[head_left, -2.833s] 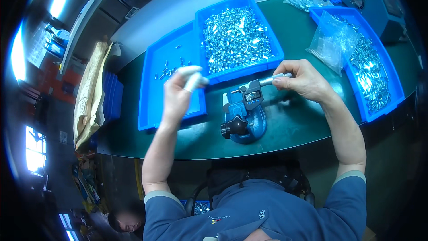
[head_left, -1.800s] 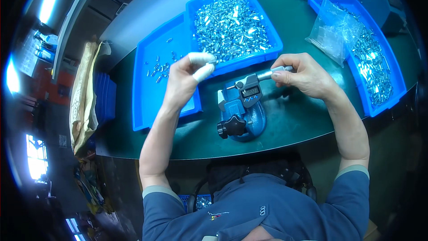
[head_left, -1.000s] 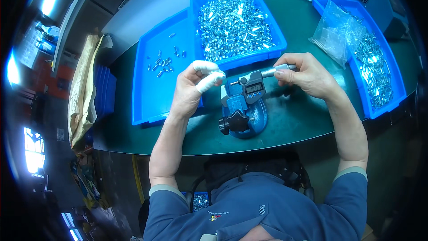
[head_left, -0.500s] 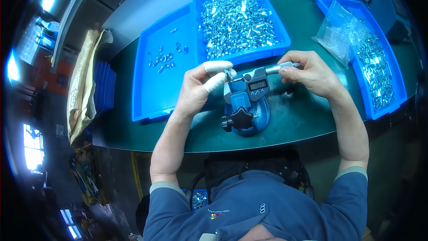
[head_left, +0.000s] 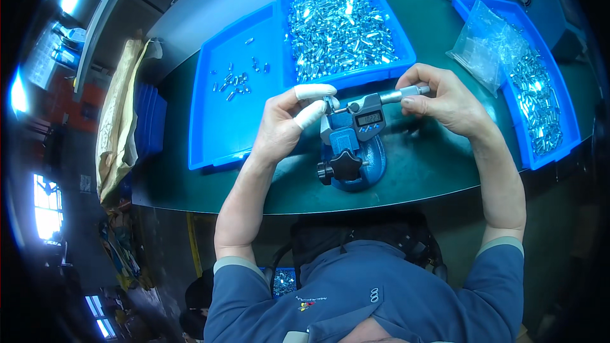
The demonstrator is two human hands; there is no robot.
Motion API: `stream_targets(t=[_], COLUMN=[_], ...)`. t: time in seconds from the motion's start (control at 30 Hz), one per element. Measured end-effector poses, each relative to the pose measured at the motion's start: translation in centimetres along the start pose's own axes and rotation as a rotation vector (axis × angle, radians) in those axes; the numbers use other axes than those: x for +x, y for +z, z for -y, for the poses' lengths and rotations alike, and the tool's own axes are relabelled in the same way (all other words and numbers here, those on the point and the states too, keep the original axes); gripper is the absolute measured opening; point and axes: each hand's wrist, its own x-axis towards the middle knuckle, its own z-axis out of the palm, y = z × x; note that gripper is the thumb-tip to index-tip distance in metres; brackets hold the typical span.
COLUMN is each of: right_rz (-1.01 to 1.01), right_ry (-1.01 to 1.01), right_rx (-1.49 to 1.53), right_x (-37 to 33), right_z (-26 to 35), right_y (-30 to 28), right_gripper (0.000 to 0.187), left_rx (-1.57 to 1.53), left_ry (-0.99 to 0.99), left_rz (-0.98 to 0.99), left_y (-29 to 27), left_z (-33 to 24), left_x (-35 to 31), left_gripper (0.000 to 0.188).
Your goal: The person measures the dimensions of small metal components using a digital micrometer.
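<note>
A digital micrometer [head_left: 368, 119] is clamped in a blue stand [head_left: 359, 168] with a black knob, near the front edge of the green table. My left hand [head_left: 283, 124], white covers on its thumb and a finger, pinches a small metal part [head_left: 328, 103] in the measuring gap, mostly hidden by the fingertips. My right hand [head_left: 445, 100] has thumb and fingers closed round the silver thimble end [head_left: 414, 91] of the micrometer. The display faces me.
Behind the micrometer a blue tray [head_left: 406, 57] is heaped with small metal parts. At left, another blue tray [head_left: 200, 121] has several parts scattered in it. A third tray [head_left: 569, 121] at right carries parts and a clear plastic bag [head_left: 480, 51].
My right fingers have shifted slightly on the thimble, with the fingers a little higher. The left hand still pinches the part at the gap; the whole view has moved slightly.
</note>
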Motion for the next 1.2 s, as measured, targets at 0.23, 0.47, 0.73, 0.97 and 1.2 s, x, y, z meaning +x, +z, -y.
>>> stream_targets(t=[0.23,0.47,0.73,0.97,1.2], right_rz=[0.002,-0.017,-0.013,-0.016,-0.013], right_ry=[0.000,0.000,-0.005,0.001,-0.009], right_rx=[-0.005,-0.022,-0.010,0.009,0.005], right_x=[0.12,0.13,0.20,0.17,0.20], right_z=[-0.19,-0.17,-0.38,-0.31,-0.43], right_y=[-0.13,-0.14,-0.18,-0.14,-0.21], right_gripper=[0.029,0.029,0.026,0.024,0.026], left_rx=[0.006,0.022,0.010,-0.012,-0.012], left_ry=[-0.014,-0.005,-0.009,-0.049,-0.043], left_rz=[-0.012,-0.014,-0.025,-0.062,-0.052], left_y=[0.08,0.16,0.29,0.36,0.24], left_z=[0.00,0.05,0.26,0.30,0.34], left_x=[-0.14,-0.12,-0.22,-0.15,-0.06], left_gripper=[0.024,0.024,0.029,0.032,0.031])
